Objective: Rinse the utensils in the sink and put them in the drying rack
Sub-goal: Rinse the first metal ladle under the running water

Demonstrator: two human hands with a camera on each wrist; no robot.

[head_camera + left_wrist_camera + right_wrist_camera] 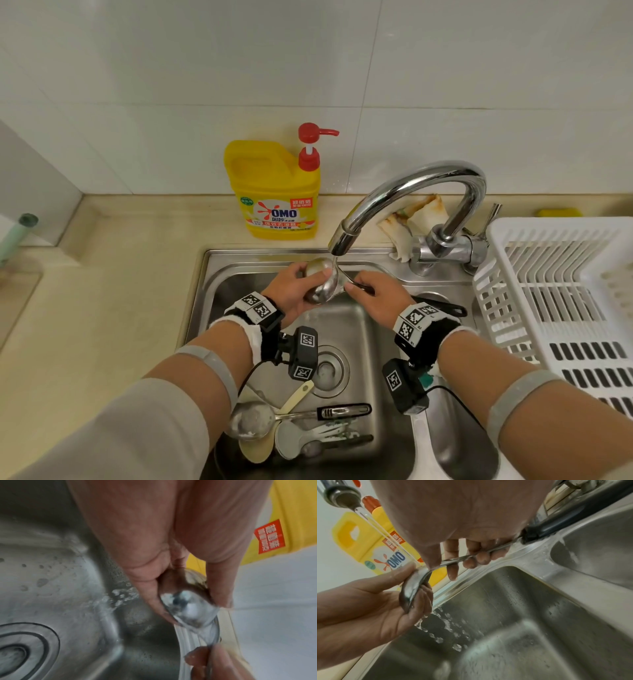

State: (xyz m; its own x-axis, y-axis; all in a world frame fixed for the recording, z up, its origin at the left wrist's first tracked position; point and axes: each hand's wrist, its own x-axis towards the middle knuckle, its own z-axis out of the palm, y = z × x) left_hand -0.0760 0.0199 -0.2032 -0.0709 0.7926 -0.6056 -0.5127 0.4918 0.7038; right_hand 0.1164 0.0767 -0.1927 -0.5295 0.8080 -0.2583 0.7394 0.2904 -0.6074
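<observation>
A steel ladle [320,287] is held under the running tap [411,185] over the sink [212,274]. My left hand [294,291] cups its bowl [181,597], thumb on one side and fingers on the other. My right hand [370,294] grips the thin metal stem [453,559], and the black handle [553,526] runs back past my wrist. The water stream lands on the bowl [412,586] and splashes off into the basin. Several more utensils [284,428] lie piled at the sink's near left corner. The white drying rack [548,284] stands to the right.
A yellow dish-soap bottle [277,192] with a red pump stands on the counter behind the sink. A crumpled cloth [418,216] lies behind the tap base. The drain [330,370] sits mid-basin. A second, smaller basin [459,445] lies right of the main one.
</observation>
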